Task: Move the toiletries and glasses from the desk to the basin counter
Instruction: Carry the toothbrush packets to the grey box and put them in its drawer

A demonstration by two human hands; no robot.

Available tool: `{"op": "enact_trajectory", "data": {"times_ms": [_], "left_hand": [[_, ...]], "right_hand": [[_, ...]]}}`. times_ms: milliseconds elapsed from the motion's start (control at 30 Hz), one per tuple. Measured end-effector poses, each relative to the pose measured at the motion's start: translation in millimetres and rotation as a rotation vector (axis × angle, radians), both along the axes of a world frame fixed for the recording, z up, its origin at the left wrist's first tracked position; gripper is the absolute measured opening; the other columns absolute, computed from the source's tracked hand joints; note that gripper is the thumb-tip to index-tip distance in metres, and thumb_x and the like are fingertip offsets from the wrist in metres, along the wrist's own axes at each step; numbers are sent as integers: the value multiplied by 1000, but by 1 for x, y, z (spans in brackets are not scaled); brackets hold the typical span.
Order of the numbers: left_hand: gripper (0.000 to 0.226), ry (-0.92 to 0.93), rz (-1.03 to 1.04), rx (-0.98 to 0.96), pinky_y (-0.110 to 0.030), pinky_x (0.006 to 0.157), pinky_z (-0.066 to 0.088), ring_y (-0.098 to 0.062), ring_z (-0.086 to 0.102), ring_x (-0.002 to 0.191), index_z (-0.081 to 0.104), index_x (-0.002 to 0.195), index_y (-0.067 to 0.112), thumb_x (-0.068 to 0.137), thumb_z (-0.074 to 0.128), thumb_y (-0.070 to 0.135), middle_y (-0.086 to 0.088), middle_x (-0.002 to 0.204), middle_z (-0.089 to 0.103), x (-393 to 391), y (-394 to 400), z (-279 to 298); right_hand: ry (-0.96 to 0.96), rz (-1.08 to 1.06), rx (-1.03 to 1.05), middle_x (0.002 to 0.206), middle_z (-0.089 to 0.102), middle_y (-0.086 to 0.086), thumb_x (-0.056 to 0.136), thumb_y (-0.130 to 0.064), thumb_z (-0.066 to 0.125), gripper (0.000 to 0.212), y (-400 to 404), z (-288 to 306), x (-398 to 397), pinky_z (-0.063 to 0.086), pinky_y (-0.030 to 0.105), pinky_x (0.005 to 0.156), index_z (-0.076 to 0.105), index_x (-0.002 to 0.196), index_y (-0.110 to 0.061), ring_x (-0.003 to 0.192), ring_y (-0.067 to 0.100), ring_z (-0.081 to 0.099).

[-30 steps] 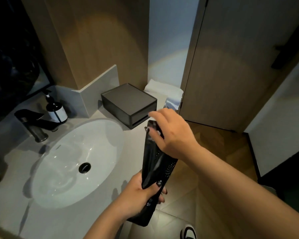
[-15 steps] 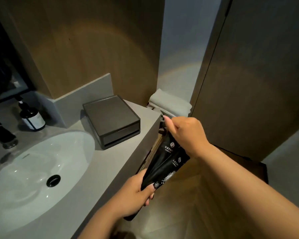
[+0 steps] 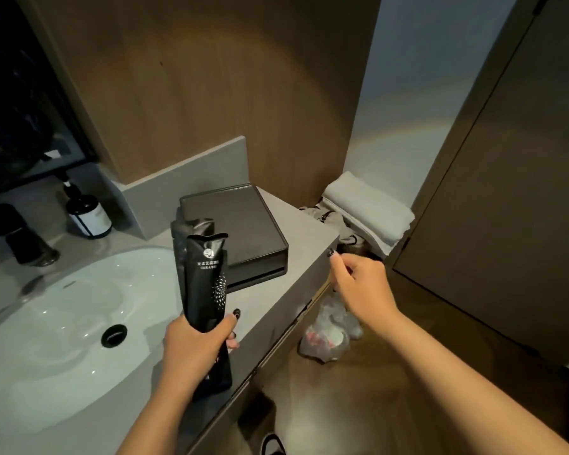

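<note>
My left hand (image 3: 196, 343) grips two long black toiletry packets (image 3: 204, 284) by their lower part, holding them upright over the grey basin counter (image 3: 296, 238), just right of the white basin (image 3: 53, 320). The front packet carries white print and a dotted pattern. Off the counter's right end, my right hand (image 3: 358, 284) hovers with fingers loosely curled, and I see nothing in it. No glasses are in view.
A dark lidded box (image 3: 234, 228) sits on the counter behind the packets. A pump bottle (image 3: 87, 215) and black tap (image 3: 20, 238) stand at the left. Folded white towels (image 3: 368, 208) and a plastic bag (image 3: 329, 330) lie beyond the counter's right end, near a wooden door (image 3: 506, 192).
My right hand has let go of the packets and drawn away to the right. My left hand has swung them upright over the counter by the basin.
</note>
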State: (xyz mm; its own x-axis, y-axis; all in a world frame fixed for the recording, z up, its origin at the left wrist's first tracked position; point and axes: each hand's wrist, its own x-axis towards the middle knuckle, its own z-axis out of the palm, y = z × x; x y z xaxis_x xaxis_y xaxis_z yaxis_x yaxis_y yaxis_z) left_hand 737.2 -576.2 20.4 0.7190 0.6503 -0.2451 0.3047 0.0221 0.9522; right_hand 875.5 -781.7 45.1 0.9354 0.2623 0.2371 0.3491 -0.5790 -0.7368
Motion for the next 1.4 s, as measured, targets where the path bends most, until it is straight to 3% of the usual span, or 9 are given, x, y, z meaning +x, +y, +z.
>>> {"op": "enact_trajectory", "data": {"times_ms": [167,267,433,567,667,767,1067,1267,1400], "left_hand": [[16,9,195,105,-24,52,44,-14,57,54,67,73,7,76,77,19,-4,62,64,49,31,5],[25,39,265,74,-27,57,47,-16,62,64,66,77,9,73,80,29,-3,70,66,77,49,2],[23,53,337,-34,-34,69,51,-23,65,72,68,78,12,70,82,29,-6,76,70,110,67,-13],[19,43,375,-135,-35,69,52,-23,63,68,67,74,13,71,81,26,-8,73,67,123,71,-21],[20,41,397,-184,-32,66,50,-23,60,65,64,71,9,73,79,22,-8,68,63,127,70,-22],[22,66,438,-204,-33,66,50,-25,59,63,62,69,7,74,79,21,-10,66,61,133,69,-22],[27,99,601,-194,-36,65,55,-28,67,64,65,73,5,70,82,26,-13,68,68,155,46,-28],[20,98,730,-166,-29,55,50,-22,62,58,63,66,10,71,80,20,-9,64,66,196,19,-23],[19,92,793,-136,-28,54,50,-24,65,60,66,70,6,73,79,19,-17,70,69,216,14,-21]], "right_hand": [[195,19,6,90,63,0,96,-27,50,14,45,-21,39,45,26,65,59,96,-16,77,14,58],[321,31,6,124,52,3,93,-30,54,38,70,-34,65,47,32,87,43,128,-18,104,16,55],[402,89,6,149,31,7,92,-34,58,66,105,-55,92,31,33,110,25,146,-15,134,22,36],[426,132,46,151,32,1,92,-36,57,68,124,-71,102,23,26,111,25,148,-16,138,17,31],[394,113,153,143,46,-5,91,-34,58,59,133,-80,105,33,35,113,37,144,-23,131,13,43],[396,47,267,132,57,-9,89,-24,62,51,137,-85,107,40,32,108,48,138,-24,122,10,52],[427,167,351,124,60,-9,85,-10,69,51,131,-91,156,41,24,103,54,133,-18,114,7,56],[458,326,332,117,60,-10,86,-6,67,49,127,-87,214,40,-2,83,54,133,-15,103,2,57],[470,392,321,121,62,-6,85,-8,68,50,133,-89,238,43,17,95,54,133,-16,111,9,58]]}}
